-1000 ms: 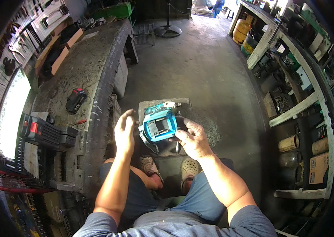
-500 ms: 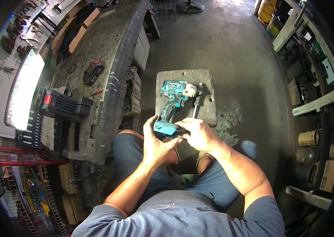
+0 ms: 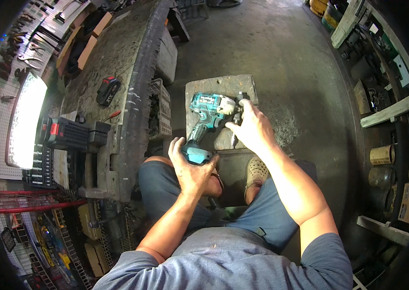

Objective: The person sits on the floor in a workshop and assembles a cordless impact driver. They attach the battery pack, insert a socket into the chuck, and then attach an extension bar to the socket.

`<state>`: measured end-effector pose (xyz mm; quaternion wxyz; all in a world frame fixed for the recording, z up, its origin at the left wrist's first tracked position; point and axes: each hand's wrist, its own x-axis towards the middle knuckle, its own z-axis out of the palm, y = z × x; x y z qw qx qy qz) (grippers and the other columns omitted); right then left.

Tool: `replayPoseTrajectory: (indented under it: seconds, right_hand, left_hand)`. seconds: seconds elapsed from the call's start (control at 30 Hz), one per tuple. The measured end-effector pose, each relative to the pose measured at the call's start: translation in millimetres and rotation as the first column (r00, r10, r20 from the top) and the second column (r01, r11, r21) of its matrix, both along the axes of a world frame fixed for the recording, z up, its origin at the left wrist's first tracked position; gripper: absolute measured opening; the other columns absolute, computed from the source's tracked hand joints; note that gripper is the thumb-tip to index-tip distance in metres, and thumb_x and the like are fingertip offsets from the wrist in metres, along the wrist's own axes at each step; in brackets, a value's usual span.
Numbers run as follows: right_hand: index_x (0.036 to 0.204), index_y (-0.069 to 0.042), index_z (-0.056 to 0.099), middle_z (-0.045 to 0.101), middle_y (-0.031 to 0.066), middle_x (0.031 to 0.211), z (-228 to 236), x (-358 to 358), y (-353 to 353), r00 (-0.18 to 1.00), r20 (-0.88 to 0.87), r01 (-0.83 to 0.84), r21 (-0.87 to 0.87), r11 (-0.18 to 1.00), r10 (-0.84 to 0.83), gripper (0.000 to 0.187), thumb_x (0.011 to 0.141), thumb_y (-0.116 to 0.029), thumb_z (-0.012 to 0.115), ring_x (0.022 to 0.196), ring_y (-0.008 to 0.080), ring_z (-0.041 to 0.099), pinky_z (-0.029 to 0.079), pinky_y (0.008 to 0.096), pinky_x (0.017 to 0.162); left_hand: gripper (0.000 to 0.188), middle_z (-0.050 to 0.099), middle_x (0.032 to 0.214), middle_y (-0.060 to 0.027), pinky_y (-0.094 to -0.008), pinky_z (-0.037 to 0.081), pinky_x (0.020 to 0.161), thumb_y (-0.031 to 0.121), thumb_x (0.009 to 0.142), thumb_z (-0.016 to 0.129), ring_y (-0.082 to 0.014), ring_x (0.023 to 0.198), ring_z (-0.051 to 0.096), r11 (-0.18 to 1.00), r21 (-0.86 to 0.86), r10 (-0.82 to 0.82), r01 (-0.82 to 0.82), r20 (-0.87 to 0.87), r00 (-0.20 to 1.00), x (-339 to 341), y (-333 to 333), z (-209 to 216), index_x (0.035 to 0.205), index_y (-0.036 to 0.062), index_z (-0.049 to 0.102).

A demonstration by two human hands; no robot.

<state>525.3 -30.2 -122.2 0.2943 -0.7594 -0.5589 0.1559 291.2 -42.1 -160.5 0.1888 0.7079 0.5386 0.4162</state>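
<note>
Power tool (image 3: 206, 116) obstructs wooden stool (image 3: 221, 83); room over floor (image 3: 301, 67) rightward; workbench (image 3: 127, 53) bars left (pale crate (image 3: 165, 108) between).

A low wooden stool (image 3: 204, 85) stands on the grey floor (image 3: 301, 58). Its top is worn, and it has a small hole near the far edge. A teal and black power tool (image 3: 205, 102) lies on its side there; its head points to the right, and its handle reaches to the near left corner. Just beside the head there is a slim metal tool (image 3: 234, 140), partly covered, directed to the near edge. On the left runs a long workbench (image 3: 123, 53) with a dark, stained surface. On it rest a black and red battery pack (image 3: 108, 91), a red screwdriver (image 3: 114, 115) and, farther, an open cardboard box (image 3: 86, 52).
</note>
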Motion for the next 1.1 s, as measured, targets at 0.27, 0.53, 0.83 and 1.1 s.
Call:
replayPoseTrajectory:
  seconds: [0.27,0.53,0.83,1.1]
  right_hand:
    - [0.136,0.007,0.062,0.078,0.0304,0.114,3,15,11,0.995,-0.084,0.050,-0.052,0.997,-0.054,0.058,0.085,-0.017,0.080,0.110,0.0460,0.078,0.063,0.0506,0.100]
    - [0.140,0.011,0.065,0.078,0.0140,0.092,21,54,-6,0.893,-0.412,0.106,-0.201,0.974,-0.182,0.057,0.089,-0.013,0.075,0.076,0.0180,0.071,0.058,0.0365,0.075]
    - [0.144,0.008,0.063,0.076,0.0124,0.113,10,50,3,0.800,-0.598,0.134,0.087,0.987,-0.056,0.051,0.098,-0.010,0.073,0.102,0.0166,0.070,0.057,0.0342,0.096]
    - [0.143,0.009,0.062,0.073,0.0113,0.114,-1,53,2,0.761,-0.647,0.150,0.120,0.981,-0.037,0.049,0.099,-0.012,0.073,0.101,0.0158,0.068,0.057,0.0340,0.091]
  left_hand:
    - [0.092,0.055,0.136,-0.0148,-0.0429,0.047,0.116,0.015,0.062,0.100,-0.0305,0.130,0.057,0.995,-0.039,-0.092,0.092,0.024,0.996,-29,17,-1,0.139,0.0031,0.051]
    - [0.090,0.054,0.141,-0.0166,-0.0456,0.052,0.112,0.016,0.058,0.101,-0.0339,0.131,0.059,0.991,-0.046,-0.115,0.124,0.149,0.982,-35,18,-9,0.134,0.0055,0.054]
    - [0.091,0.056,0.139,-0.0165,-0.0459,0.052,0.111,0.017,0.058,0.102,-0.0334,0.129,0.060,0.991,0.003,-0.131,0.132,0.138,0.982,-38,19,-17,0.134,0.0077,0.053]
    - [0.095,0.049,0.141,-0.0192,-0.0464,0.052,0.111,0.010,0.057,0.101,-0.0339,0.130,0.057,0.985,0.021,-0.172,0.171,0.211,0.962,-34,7,-30,0.136,0.0092,0.048]
